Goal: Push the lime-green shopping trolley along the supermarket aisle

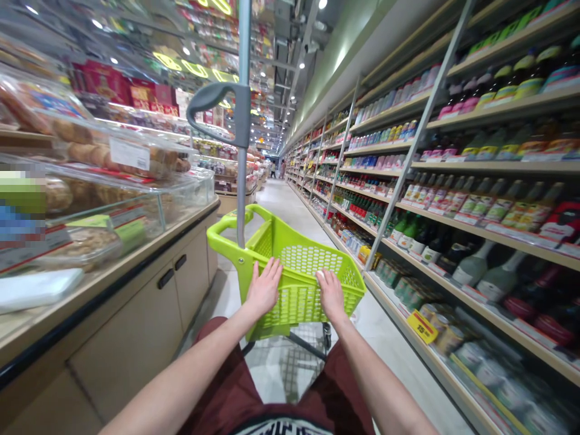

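A lime-green shopping cart [312, 257] stands right in front of me, turned with its long perforated side toward my body. My left hand [264, 283] lies against the near side close to the rim, its fingers stretched out and resting on the plastic. Farther right, my right hand [330, 293] has its fingers bent over the top rim of the same side. The visible part of the basket's inside shows bare lattice wall. A grey pole [242, 181] with a grey loop handle [217, 112] rises from the cart's left end.
Shelves of bottles and cans [475, 199] line the right side, with a yellow price tag [422, 326] low down. On the left, a wooden counter [136, 344] carries clear cases of baked goods [127, 154]. A pale floor aisle [278, 196] runs ahead to distant people.
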Motion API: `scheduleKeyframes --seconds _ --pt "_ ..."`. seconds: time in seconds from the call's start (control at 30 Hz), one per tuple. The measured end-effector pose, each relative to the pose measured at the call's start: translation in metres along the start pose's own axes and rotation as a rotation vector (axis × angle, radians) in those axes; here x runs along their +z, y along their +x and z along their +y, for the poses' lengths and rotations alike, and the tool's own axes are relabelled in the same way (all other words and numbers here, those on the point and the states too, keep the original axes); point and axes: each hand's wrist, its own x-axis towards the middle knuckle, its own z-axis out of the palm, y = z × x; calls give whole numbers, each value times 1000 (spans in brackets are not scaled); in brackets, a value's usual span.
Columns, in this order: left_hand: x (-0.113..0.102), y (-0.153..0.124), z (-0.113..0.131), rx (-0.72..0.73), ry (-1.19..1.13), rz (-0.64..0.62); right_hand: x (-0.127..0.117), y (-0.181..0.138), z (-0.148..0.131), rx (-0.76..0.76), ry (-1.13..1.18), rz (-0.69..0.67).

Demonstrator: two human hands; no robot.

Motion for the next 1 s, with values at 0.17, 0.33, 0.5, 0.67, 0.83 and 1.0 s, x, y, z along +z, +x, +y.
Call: scheduleKeyframes --seconds 0.17,0.33,0.5,0.67,0.83,1.0 --pt "1 -1 1 -1 -13 21 -5 -20 67 132 15 109" --pt "1 -1 3 -18 -17 17 -4 -26 76 207 49 195" --pt "-1 0 3 -23 -3 -3 7 -7 11 -42 118 125" --pt "-2 0 0 -10 -2 -8 9 -2 4 -49 114 88" --pt "-1 -1 2 -24 -14 7 3 -21 66 141 35 145" --pt "-1 -1 4 -40 -8 6 3 -19 58 170 59 165"
